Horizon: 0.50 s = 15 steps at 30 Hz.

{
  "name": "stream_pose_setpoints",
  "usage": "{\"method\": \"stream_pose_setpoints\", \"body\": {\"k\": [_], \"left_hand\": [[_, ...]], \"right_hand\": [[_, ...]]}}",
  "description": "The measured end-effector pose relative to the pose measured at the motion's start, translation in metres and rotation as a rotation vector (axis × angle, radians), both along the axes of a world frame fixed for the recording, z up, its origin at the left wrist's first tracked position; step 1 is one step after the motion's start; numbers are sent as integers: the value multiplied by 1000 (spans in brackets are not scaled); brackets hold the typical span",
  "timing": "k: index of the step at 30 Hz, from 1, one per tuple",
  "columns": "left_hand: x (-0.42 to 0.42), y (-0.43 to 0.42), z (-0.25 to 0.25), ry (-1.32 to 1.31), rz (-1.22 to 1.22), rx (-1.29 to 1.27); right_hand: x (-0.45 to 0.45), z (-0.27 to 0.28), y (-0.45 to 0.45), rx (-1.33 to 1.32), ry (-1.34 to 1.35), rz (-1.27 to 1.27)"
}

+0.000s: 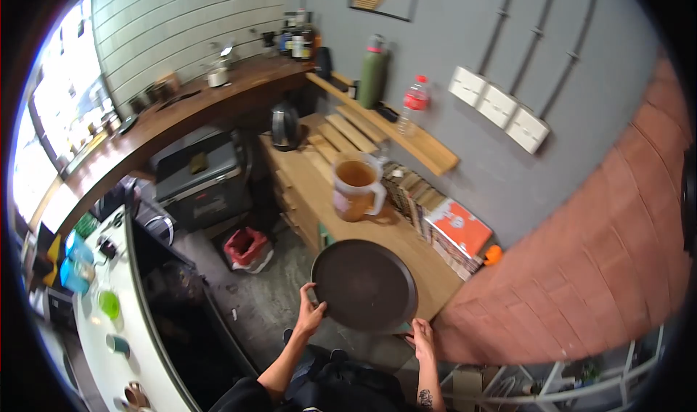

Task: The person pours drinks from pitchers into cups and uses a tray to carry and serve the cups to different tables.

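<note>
A round dark brown tray (365,285) is in front of me, near the end of the wooden cabinet top, its upper face bare. My left hand (311,312) grips its left rim, thumb and fingers closed on the edge. At the lower right rim is my right hand (421,338), its fingers bent together at the edge; the exact contact is hard to make out. Beyond the tray, a large clear pitcher (356,187) of amber liquid stands on the cabinet top (428,285).
A row of books (414,198) with an orange-and-white cover (461,227) lines the grey wall. A shelf (428,147) holds a green bottle (372,78) and a plastic bottle (414,103). A black kettle (285,127), red-lined bin (248,249), grey cooler (200,183) and white counter (105,325) are to the left.
</note>
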<state>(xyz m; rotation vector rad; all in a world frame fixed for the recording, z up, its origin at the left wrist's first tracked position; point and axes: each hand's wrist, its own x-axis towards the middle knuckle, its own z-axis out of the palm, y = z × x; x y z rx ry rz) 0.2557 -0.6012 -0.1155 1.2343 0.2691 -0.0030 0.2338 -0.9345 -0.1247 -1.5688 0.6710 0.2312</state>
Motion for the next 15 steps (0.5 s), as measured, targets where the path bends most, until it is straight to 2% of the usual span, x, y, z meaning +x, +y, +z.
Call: {"method": "stream_pose_setpoints", "body": {"k": [2, 4, 6, 8, 9, 11, 12, 14, 15], "left_hand": [[-43, 42, 39, 110, 58, 64], [-86, 74, 70, 166, 151, -5], [-124, 105, 85, 177, 227, 8], [-152, 125, 74, 192, 302, 14], [-162, 132, 52, 147, 377, 33], [-178, 144, 53, 174, 557, 75], [-184, 151, 50, 177, 611, 73], [-191, 162, 42, 88, 893, -30], [-191, 167, 61, 42, 1009, -82]], "right_hand": [[31, -17, 14, 8, 75, 81], [65, -60, 29, -85, -51, 244], [83, -11, 83, 294, -85, 324], [104, 29, 141, 605, 80, 494], [114, 21, 167, 603, 111, 559], [135, 0, 228, 238, -85, 550], [142, 4, 256, 243, -79, 603], [159, 31, 319, 435, -196, 928], [159, 39, 349, 397, -242, 976]]}}
